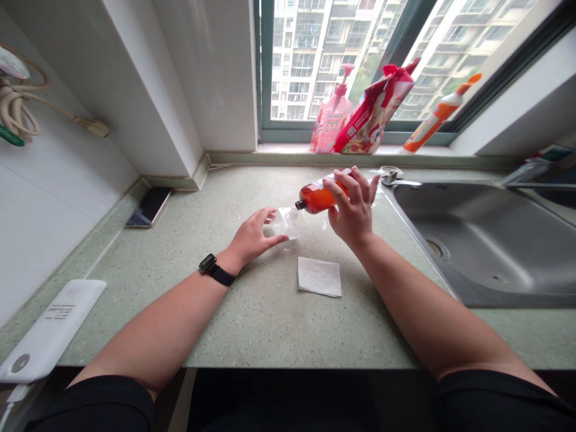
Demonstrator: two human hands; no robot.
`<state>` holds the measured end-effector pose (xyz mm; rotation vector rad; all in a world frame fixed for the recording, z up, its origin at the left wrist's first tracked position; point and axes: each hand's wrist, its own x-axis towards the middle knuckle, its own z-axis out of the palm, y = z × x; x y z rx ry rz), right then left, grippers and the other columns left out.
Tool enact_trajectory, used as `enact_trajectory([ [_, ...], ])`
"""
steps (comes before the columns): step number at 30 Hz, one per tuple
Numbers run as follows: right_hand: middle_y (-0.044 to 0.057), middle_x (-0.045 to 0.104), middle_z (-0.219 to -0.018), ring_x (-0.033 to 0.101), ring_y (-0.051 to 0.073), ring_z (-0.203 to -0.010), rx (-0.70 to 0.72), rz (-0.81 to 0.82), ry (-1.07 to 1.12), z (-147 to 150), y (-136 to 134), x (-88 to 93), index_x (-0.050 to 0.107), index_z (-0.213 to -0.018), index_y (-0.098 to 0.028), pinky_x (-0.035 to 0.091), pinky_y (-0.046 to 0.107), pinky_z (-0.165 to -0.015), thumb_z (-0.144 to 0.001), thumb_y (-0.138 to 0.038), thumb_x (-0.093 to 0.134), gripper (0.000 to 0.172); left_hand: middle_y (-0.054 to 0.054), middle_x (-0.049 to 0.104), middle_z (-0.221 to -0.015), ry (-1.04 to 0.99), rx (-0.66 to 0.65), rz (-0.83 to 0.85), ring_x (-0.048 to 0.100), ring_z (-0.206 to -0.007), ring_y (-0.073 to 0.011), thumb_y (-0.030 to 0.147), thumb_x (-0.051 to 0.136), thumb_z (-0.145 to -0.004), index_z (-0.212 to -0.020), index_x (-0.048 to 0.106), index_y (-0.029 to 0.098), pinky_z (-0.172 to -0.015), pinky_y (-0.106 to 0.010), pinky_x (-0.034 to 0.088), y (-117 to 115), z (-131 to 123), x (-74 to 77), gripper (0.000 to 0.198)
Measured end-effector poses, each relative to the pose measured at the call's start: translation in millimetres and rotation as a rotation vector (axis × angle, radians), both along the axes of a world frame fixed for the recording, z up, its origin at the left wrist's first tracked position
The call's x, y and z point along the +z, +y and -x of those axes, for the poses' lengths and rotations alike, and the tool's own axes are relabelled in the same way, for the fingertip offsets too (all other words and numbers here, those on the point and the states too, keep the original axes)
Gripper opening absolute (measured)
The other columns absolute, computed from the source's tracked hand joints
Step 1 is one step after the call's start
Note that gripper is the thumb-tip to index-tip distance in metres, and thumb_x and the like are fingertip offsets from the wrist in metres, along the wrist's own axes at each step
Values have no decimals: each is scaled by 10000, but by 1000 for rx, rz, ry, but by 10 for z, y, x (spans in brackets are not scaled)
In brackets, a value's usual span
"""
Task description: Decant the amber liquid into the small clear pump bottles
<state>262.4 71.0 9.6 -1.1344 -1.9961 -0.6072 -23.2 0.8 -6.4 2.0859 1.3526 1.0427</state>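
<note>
My right hand (353, 207) is closed around a bottle of orange-red liquid (317, 198). It is held tilted, its dark mouth pointing left and down over a clear plastic container (290, 223). Whether liquid is flowing out cannot be made out. Curved about the left side of that container are the fingers and thumb of my left hand (254, 236), which steadies it on the counter. A folded white paper napkin (319, 276) lies flat just in front of the container, below the bottle.
To the right is a steel sink (486, 240) with a tap (391, 175). A phone (149, 207) and a white power bank (56, 330) lie at left. On the windowsill stand a pink pump bottle (332, 120), a red bag (375, 111) and an orange-white bottle (434, 123).
</note>
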Motion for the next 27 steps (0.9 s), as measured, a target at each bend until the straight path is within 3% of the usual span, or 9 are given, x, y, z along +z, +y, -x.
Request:
enact_trajectory([
  [6, 34, 554, -1568, 356, 400, -1595, 31, 31, 15, -12, 1, 4, 425, -1588, -456, 125, 806, -1285, -882, -81, 570, 813, -115, 721, -1316, 12, 9, 5, 742, -1139, -294, 580, 876, -840, -1365, 567, 245, -1007, -503, 625, -12, -2, 19, 695],
  [14, 65, 588, -1527, 387, 395, -1583, 7, -2, 5, 7, -9, 17, 509, -1522, -394, 147, 802, -1290, -894, -84, 568, 703, -108, 721, -1309, 16, 13, 1, 743, -1134, -285, 572, 883, -835, -1365, 569, 245, -1016, -492, 622, -7, -5, 7, 697],
  [22, 48, 564, -1567, 368, 413, -1589, 6, 49, 15, -8, -4, 5, 442, -1578, -445, 104, 821, -1276, -887, -96, 563, 784, -116, 722, -1300, 0, 3, -1, 740, -1148, -291, 580, 877, -836, -1357, 574, 237, -1015, -494, 620, -6, -6, 11, 693],
  [27, 43, 561, -1572, 376, 386, -1587, 20, 11, 25, -5, -10, 1, 426, -1586, -458, 148, 782, -1290, -907, -83, 558, 787, -117, 723, -1306, -8, 3, 2, 741, -1141, -296, 583, 876, -836, -1357, 577, 240, -1010, -495, 620, -9, -9, 10, 692],
])
